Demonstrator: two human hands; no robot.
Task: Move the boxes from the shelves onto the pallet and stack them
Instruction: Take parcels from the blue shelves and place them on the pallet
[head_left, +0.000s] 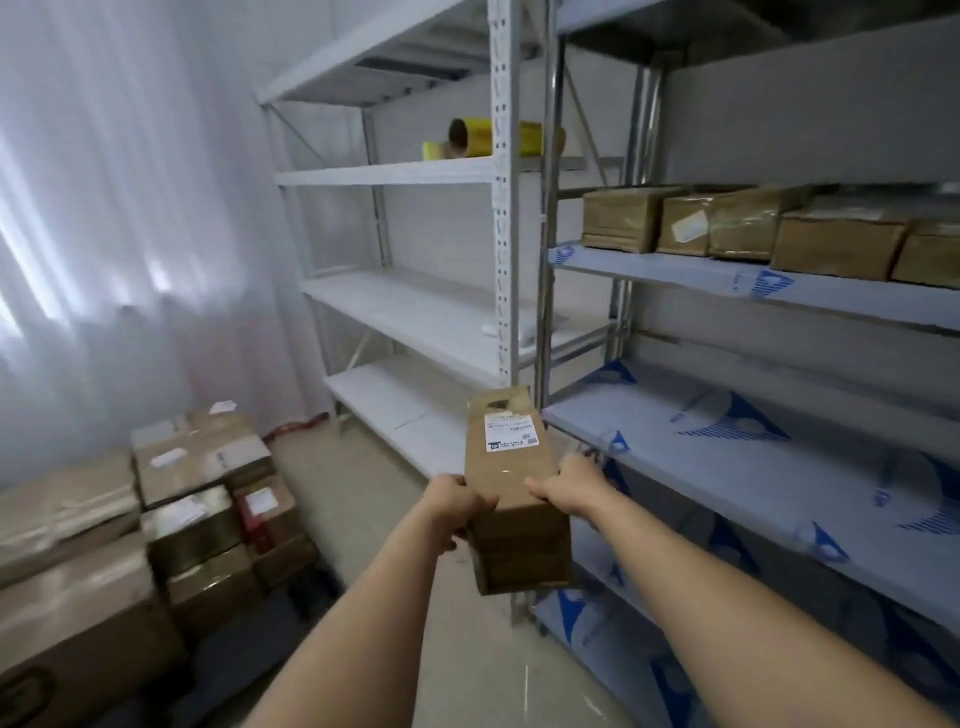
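Holding a long brown box out in front of me, I have my left hand and right hand clamped on its near end, one on each side, fingers curled onto the top. Its long axis runs straight away from me, clear of the shelves on my right. The stack of boxes lies low to my left, so the left hand is nearer it. A white label sits on top; its print is too blurred to read.

Storeroom: metal shelving, stacked cartons
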